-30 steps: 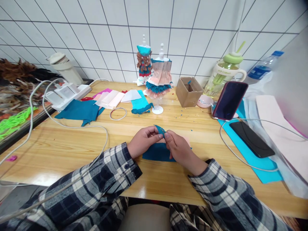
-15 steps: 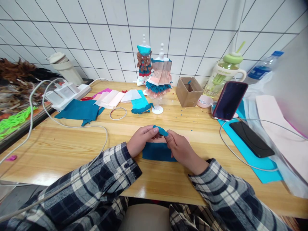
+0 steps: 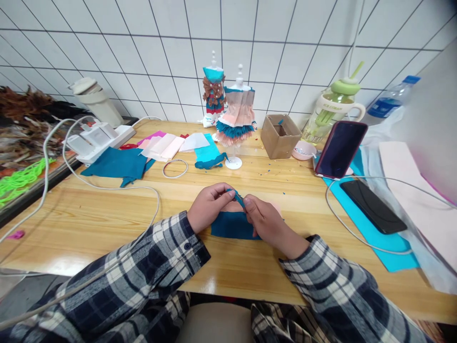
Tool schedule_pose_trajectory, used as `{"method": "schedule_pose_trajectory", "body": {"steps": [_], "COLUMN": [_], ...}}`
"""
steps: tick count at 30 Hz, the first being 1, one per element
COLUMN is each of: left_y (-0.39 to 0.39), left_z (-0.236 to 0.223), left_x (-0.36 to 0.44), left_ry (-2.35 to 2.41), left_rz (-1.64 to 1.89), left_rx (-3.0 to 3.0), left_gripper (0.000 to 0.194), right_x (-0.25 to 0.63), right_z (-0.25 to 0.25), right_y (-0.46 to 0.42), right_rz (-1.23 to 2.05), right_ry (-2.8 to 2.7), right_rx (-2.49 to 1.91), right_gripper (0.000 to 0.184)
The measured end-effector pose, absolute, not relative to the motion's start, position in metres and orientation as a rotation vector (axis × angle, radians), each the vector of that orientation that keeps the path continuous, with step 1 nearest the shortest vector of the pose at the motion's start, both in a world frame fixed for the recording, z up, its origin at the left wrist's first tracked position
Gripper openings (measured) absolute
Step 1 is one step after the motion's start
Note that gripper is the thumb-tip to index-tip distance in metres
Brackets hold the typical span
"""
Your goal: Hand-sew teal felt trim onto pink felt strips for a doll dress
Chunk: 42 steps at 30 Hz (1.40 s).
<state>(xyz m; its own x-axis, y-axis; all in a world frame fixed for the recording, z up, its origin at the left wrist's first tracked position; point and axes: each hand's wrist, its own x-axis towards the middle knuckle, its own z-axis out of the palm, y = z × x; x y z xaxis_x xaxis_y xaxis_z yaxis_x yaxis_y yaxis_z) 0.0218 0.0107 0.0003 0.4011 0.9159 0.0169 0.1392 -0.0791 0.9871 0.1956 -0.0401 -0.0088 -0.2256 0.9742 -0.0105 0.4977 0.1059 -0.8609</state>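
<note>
Between my two hands a narrow strip of teal crepe paper is pinched, one end in each. My left hand is closed on its left end, thumb on top. Fingers and thumb of my right hand close on the other end. Below them a dark teal sheet of crepe paper lies flat on the table, with a pale pink piece showing behind it, partly hidden by the hands. Farther back stands a small white dress form dressed in pink and teal ruffled paper.
A second dress form stands behind. Teal paper and pink paper lie left, near a power strip with trailing cables. At right are a cardboard box, green-lidded bottle, propped phone and flat phone.
The teal strip, wider and flatter before, now looks thinner and more twisted between my fingers. My right hand has shifted slightly left and down; the left has barely moved.
</note>
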Motion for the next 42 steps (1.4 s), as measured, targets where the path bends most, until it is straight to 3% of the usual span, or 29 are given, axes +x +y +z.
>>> {"method": "schedule_pose_trajectory", "body": {"steps": [7, 14, 17, 22, 35, 42], "left_y": [0.018, 0.022, 0.019, 0.017, 0.016, 0.016], "left_z": [0.005, 0.003, 0.003, 0.002, 0.001, 0.0], "left_x": [0.018, 0.014, 0.016, 0.019, 0.022, 0.021], "left_ry": [1.012, 0.991, 0.97, 0.999, 1.061, 1.08], "left_rz": [0.994, 0.925, 0.889, 0.847, 0.807, 0.79], "left_rx": [1.519, 1.582, 1.625, 1.691, 1.621, 1.645], "left_gripper": [0.024, 0.028, 0.026, 0.026, 0.025, 0.026], "right_x": [0.208, 0.24, 0.24, 0.219, 0.216, 0.214], "right_z": [-0.004, -0.005, -0.005, -0.003, -0.001, -0.008], "right_y": [-0.035, -0.018, -0.017, -0.028, -0.032, -0.031], "right_rz": [0.852, 0.348, 0.56, 0.997, 0.788, 0.998], "right_ry": [-1.872, -1.883, -1.776, -1.679, -1.672, -1.737], "right_rx": [-1.576, -1.937, -1.788, -1.516, -1.623, -1.531], "right_gripper": [0.039, 0.023, 0.025, 0.044, 0.032, 0.039]}}
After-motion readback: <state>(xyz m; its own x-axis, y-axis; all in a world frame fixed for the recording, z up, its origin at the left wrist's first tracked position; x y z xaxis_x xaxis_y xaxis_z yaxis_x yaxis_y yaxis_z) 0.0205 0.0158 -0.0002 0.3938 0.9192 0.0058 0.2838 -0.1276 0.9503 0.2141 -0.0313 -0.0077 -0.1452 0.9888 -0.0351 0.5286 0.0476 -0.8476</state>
